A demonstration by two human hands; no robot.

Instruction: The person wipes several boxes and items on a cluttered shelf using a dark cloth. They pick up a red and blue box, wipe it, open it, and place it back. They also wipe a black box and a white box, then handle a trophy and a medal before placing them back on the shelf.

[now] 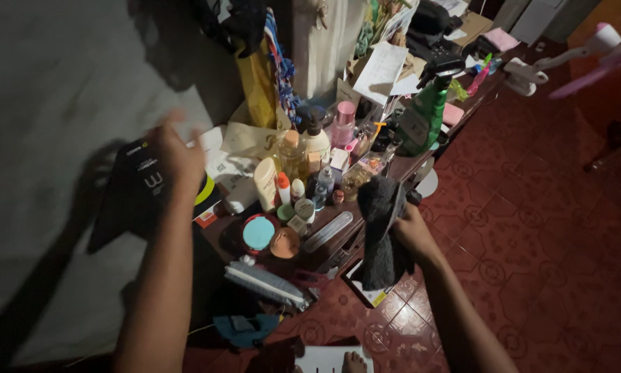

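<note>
Over by the grey wall, the left hand [176,155] is raised beyond the desk's left end, its fingers closed over the top of a flat black pouch [134,197] that hangs down against the wall; the hand is blurred, so how tightly it grips is hard to tell. Just right of it the dark desk [338,245] is crowded: a cream squeeze bottle [265,182] stands near the left end, a round teal compact [259,233] lies at the front edge, and a white pump bottle [316,141] stands further back. At the far end a green spray bottle [424,114] rises above the clutter. At the desk's front right edge, the right hand [411,231] has its fingers wrapped around a dark grey cloth [378,235], which droops over the red tiled floor [531,228].
</note>
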